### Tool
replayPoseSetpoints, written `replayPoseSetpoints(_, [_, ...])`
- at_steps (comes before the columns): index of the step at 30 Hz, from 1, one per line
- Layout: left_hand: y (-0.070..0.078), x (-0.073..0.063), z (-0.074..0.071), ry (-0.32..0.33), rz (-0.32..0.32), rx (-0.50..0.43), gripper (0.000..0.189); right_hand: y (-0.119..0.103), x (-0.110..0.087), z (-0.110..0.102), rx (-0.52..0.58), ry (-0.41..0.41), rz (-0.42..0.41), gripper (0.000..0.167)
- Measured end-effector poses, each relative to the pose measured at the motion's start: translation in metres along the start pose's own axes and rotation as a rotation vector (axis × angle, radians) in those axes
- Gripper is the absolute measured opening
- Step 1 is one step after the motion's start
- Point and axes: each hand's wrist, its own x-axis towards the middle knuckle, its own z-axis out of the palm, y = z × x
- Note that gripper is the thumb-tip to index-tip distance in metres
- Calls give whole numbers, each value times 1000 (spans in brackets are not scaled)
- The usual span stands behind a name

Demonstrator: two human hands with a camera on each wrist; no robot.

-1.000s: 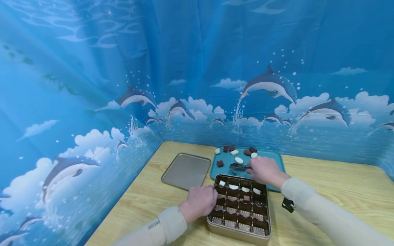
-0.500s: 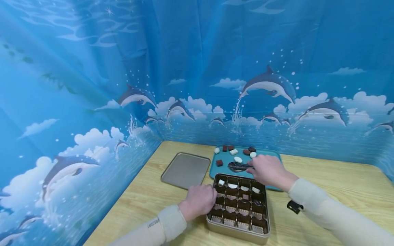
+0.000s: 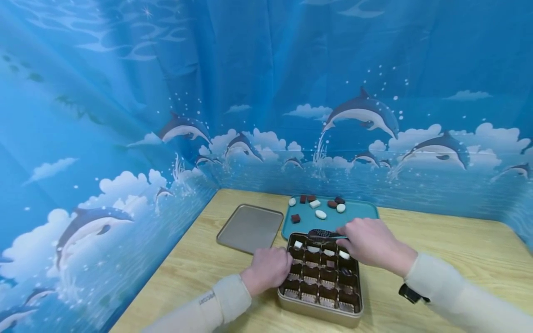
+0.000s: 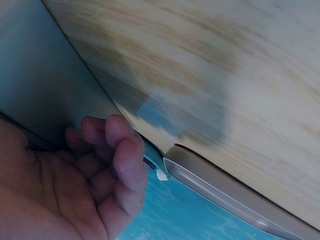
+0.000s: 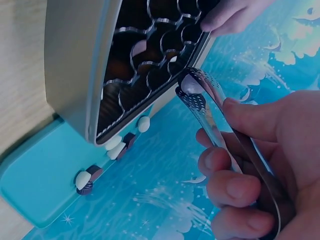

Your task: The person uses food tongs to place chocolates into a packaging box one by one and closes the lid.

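My right hand [image 3: 372,244] grips metal tongs [image 3: 322,234] with perforated tips. In the right wrist view, a pale, rounded piece of candy [image 5: 191,85] sits pinched between those tips. The tongs hang over the far edge of a metal box [image 3: 318,312], whose brown insert [image 3: 312,273] is split into small compartments. White pieces [image 3: 313,249] fill the far row, and darker pieces [image 3: 330,263] lie in the row nearer me. At the box's left rim, my left hand [image 3: 268,268] holds on with curled fingers [image 4: 131,165].
Behind the box lies a teal tray [image 3: 358,210] with several white [image 3: 320,214] and brown chocolates [image 3: 295,218]. A flat metal lid [image 3: 250,226] rests on the wooden table [image 3: 458,259] to the left. A blue dolphin-print curtain [image 3: 266,92] rises behind.
My right hand has drawn the tongs back from the teal tray to over the box's far edge. The left hand stays at the rim.
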Motion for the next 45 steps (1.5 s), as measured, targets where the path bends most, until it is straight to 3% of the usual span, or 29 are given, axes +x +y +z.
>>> replayPoseSetpoints(16, [-5,3,-2,-20,-34,-12,45,-18,-10,6,24,-29,-16,15])
replayPoseSetpoints(24, [-7,2,-1,-18,-23,4,45,-16,-6,5,88,-17,17,33])
replayPoseSetpoints(37, [-3,1,-1,-20,-31,-22,45,5,33,17,67,17,15,26])
replayPoseSetpoints(40, [-1,1,-1,-29,-37,-29,46,11,45,23,58,-4,30,18])
replayPoseSetpoints(45, [1,1,0,-32,-43,-37,47,17,64,32,19,-69,61,21])
